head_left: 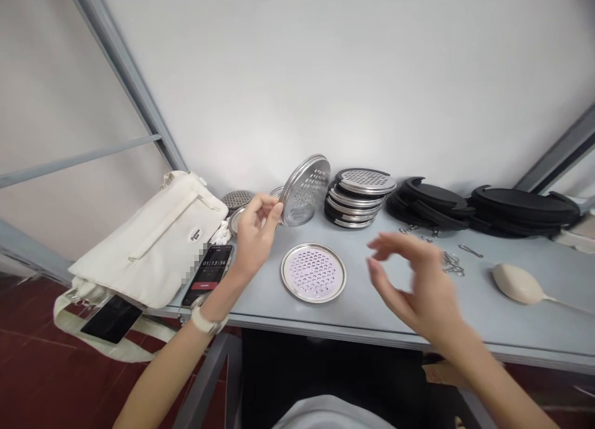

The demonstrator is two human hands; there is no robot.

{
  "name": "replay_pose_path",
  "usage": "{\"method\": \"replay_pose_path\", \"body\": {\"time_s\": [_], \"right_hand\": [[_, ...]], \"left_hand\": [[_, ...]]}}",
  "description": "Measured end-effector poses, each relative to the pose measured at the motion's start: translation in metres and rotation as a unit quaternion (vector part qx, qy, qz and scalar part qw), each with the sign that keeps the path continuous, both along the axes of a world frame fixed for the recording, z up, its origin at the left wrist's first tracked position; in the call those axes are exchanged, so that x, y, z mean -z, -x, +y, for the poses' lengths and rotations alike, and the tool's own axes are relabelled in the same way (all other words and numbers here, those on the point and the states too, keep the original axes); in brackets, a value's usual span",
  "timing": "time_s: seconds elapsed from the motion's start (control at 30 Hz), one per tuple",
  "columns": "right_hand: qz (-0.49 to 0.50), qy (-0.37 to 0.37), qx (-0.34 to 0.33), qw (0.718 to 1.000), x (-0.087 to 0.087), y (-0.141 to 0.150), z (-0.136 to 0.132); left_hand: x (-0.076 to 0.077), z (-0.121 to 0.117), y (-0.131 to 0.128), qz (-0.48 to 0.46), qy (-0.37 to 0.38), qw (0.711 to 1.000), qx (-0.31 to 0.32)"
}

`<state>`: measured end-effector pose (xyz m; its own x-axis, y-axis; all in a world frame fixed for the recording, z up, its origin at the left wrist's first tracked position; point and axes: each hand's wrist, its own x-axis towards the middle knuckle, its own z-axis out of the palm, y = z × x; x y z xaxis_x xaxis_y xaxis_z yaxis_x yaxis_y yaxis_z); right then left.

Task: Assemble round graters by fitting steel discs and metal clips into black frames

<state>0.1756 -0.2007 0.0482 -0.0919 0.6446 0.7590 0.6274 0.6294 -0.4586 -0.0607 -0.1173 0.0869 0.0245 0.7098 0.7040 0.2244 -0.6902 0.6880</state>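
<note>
My left hand (255, 234) pinches the edge of a round metal grater disc (304, 193), tilted almost upright above the table; its rim looks double, and I cannot tell if it is more than one disc. Flat on the table in front of me lies another round grater disc (313, 272), with a raised rim and rows of holes. To the right of it my right hand (413, 280) hangs over the table, fingers curved, thumb and fingertips apart, nothing between them. Behind stands a stack of grater discs and black pieces (356, 196).
Black round pieces (432, 196) and a larger black stack (525, 206) line the wall. Small metal hooks (450, 265) and a cream computer mouse (515, 283) lie to the right. On the left are a white bag (153, 243) and a phone (211, 268) with a running timer.
</note>
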Motion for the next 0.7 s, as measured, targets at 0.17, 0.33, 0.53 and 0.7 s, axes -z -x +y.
{"method": "replay_pose_path", "body": {"time_s": [0.17, 0.33, 0.53, 0.7], "right_hand": [[0.09, 0.261, -0.105, 0.955, 0.026, 0.021, 0.039], [0.123, 0.313, -0.107, 0.936, 0.044, 0.023, 0.046], [0.057, 0.31, -0.094, 0.944, 0.046, 0.013, 0.065], [-0.017, 0.31, 0.008, 0.951, 0.054, 0.015, 0.067]], "left_hand": [[0.031, -0.049, 0.009, -0.169, 0.28, 0.937, 0.124], [0.075, -0.048, 0.025, -0.202, 0.38, 0.896, 0.106], [0.094, -0.04, 0.028, 0.015, 0.359, 0.929, 0.085], [0.103, -0.042, 0.025, 0.191, 0.222, 0.956, -0.006]]}}
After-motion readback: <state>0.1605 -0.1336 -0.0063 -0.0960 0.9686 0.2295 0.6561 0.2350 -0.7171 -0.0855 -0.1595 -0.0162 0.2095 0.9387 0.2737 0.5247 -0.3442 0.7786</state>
